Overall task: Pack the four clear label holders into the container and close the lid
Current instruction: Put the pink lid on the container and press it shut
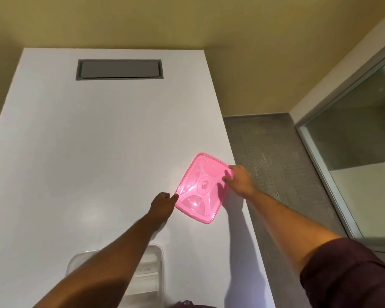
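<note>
A pink square lid [201, 188] lies near the right edge of the white table [98, 152], turned like a diamond. My left hand [162, 202] pinches its near-left corner. My right hand [240, 180] rests its fingers on the lid's right corner. A clear container [151, 270] stands close to me at the bottom, partly hidden under my left forearm. Clear label holders [146, 274] show inside it; how many I cannot tell.
A grey cable hatch [119, 69] is set into the table's far end. The table's right edge runs just beside the lid, with grey carpet [276, 163] below. A glass partition [365, 141] stands at the right.
</note>
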A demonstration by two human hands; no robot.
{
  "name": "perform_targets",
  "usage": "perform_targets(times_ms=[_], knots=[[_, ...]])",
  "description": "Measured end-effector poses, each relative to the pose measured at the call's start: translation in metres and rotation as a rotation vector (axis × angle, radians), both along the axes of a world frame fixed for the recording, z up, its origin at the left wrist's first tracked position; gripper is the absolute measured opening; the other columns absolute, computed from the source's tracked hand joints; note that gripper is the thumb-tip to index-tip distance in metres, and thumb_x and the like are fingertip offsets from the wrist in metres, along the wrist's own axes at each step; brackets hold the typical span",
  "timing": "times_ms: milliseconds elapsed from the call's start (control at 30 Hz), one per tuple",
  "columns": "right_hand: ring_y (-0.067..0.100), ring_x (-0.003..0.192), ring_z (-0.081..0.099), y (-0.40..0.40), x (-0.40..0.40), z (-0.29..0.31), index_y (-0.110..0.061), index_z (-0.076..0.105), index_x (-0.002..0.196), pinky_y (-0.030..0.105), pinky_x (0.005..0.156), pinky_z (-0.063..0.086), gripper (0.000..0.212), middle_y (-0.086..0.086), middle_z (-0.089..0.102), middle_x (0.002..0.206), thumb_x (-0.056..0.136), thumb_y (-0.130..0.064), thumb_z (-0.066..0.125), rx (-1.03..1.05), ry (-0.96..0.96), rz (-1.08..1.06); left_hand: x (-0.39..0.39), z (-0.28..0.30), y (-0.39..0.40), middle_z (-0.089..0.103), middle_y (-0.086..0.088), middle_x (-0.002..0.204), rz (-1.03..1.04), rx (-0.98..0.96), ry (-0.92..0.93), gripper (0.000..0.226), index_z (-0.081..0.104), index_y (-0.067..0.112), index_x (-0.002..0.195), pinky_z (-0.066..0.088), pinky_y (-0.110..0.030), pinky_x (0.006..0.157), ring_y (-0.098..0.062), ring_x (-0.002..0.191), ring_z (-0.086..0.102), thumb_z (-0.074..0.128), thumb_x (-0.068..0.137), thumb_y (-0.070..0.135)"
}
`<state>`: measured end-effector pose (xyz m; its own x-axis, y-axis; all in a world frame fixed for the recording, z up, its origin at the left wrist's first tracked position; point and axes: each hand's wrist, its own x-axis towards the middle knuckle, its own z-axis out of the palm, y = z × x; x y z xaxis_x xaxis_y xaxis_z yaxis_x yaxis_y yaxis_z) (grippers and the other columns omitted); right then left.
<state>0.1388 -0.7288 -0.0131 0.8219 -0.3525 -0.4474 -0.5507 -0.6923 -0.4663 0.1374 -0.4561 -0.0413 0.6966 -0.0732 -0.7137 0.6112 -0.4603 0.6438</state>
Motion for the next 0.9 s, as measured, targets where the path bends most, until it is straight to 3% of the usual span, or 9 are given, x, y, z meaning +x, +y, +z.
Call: perform_targets(times_ms=[167, 267, 367, 467, 500, 600, 700, 800, 900], knots=[[0.021, 0.104, 0.063, -0.006, 0.006, -0.012, -0.012, 0.068, 0.124, 0.029, 0.083, 0.044, 0.031, 0.001, 0.067, 0.114, 0.093, -0.02, 0.07, 0.075, -0.031, -0.089, -0.003, -0.001, -0.007, 0.046, -0.01, 0.07, 0.09, -0.018, -0.004, 0.027, 0.052, 0.016, 0.07, 0.032, -0.032, 0.069, -0.022, 0.07, 0.04, 0.057, 0.093, 0.03], [0.021, 0.111, 0.063, -0.003, 0.004, -0.012, -0.008, 0.06, 0.136, 0.038, 0.099, 0.05, 0.046, 0.006, 0.067, 0.124, 0.092, -0.015, 0.073, 0.203, -0.061, -0.225, -0.004, 0.001, -0.008, 0.05, -0.006, 0.068, 0.116, 0.006, -0.001, 0.018, 0.055, 0.021, 0.07, 0.033, -0.032, 0.068, -0.021, 0.067, 0.04, 0.058, 0.081, 0.035], [0.024, 0.119, 0.066, 0.003, -0.002, -0.011, -0.007, 0.058, 0.139, 0.045, 0.107, 0.05, 0.051, 0.009, 0.069, 0.128, 0.091, -0.013, 0.075, 0.277, -0.074, -0.297, -0.005, 0.005, -0.008, 0.054, -0.007, 0.059, 0.139, -0.019, 0.002, 0.009, 0.064, 0.019, 0.069, 0.036, -0.033, 0.066, -0.023, 0.06, 0.043, 0.057, 0.069, 0.024], [0.025, 0.125, 0.061, 0.018, -0.017, -0.011, -0.009, 0.058, 0.141, 0.045, 0.111, 0.047, 0.052, 0.009, 0.065, 0.137, 0.093, -0.018, 0.074, 0.3, 0.0, -0.197, -0.008, 0.009, -0.006, 0.056, -0.007, 0.054, 0.166, -0.04, 0.016, 0.013, 0.065, 0.0, 0.085, 0.039, -0.026, 0.056, -0.02, 0.047, 0.048, 0.063, 0.075, 0.009], [0.026, 0.129, 0.058, 0.025, -0.024, -0.011, -0.011, 0.058, 0.142, 0.045, 0.112, 0.045, 0.053, 0.008, 0.062, 0.141, 0.092, -0.02, 0.074, 0.283, 0.038, -0.136, -0.011, 0.011, -0.006, 0.055, -0.007, 0.052, 0.17, -0.067, 0.036, 0.007, 0.061, -0.002, 0.081, 0.038, -0.024, 0.051, -0.018, 0.043, 0.048, 0.064, 0.079, 0.004], [0.026, 0.133, 0.054, 0.046, -0.043, -0.016, -0.015, 0.062, 0.138, 0.043, 0.113, 0.042, 0.052, 0.006, 0.058, 0.145, 0.09, -0.026, 0.076, 0.198, 0.051, -0.006, -0.017, 0.012, -0.005, 0.055, -0.008, 0.051, 0.208, -0.142, 0.101, 0.019, 0.06, 0.004, 0.067, 0.039, -0.023, 0.048, -0.017, 0.041, 0.048, 0.063, 0.084, -0.005], [0.024, 0.131, 0.054, 0.064, -0.057, -0.014, -0.019, 0.065, 0.135, 0.039, 0.112, 0.042, 0.049, 0.003, 0.058, 0.144, 0.09, -0.031, 0.076, 0.227, 0.022, 0.008, -0.023, 0.017, -0.003, 0.061, -0.012, 0.056, 0.254, -0.181, 0.119, 0.011, 0.072, 0.0, 0.075, 0.045, -0.024, 0.051, -0.019, 0.046, 0.053, 0.066, 0.084, -0.004], [0.021, 0.128, 0.056, 0.078, -0.066, -0.008, -0.023, 0.066, 0.133, 0.034, 0.108, 0.041, 0.046, -0.001, 0.06, 0.143, 0.092, -0.042, 0.072, 0.238, -0.036, 0.067, -0.026, 0.03, -0.002, 0.061, -0.015, 0.06, 0.238, -0.222, 0.125, 0.008, 0.073, 0.0, 0.079, 0.046, -0.029, 0.057, -0.02, 0.046, 0.052, 0.068, 0.083, 0.004], [0.012, 0.129, 0.055, 0.09, -0.075, 0.001, -0.03, 0.067, 0.128, 0.028, 0.106, 0.041, 0.047, -0.01, 0.06, 0.142, 0.088, -0.055, 0.072, 0.241, -0.142, 0.138, -0.023, 0.048, 0.0, 0.063, -0.016, 0.064, 0.203, -0.257, 0.07, 0.01, 0.07, -0.002, 0.077, 0.051, -0.024, 0.054, -0.018, 0.046, 0.057, 0.067, 0.083, 0.005]])
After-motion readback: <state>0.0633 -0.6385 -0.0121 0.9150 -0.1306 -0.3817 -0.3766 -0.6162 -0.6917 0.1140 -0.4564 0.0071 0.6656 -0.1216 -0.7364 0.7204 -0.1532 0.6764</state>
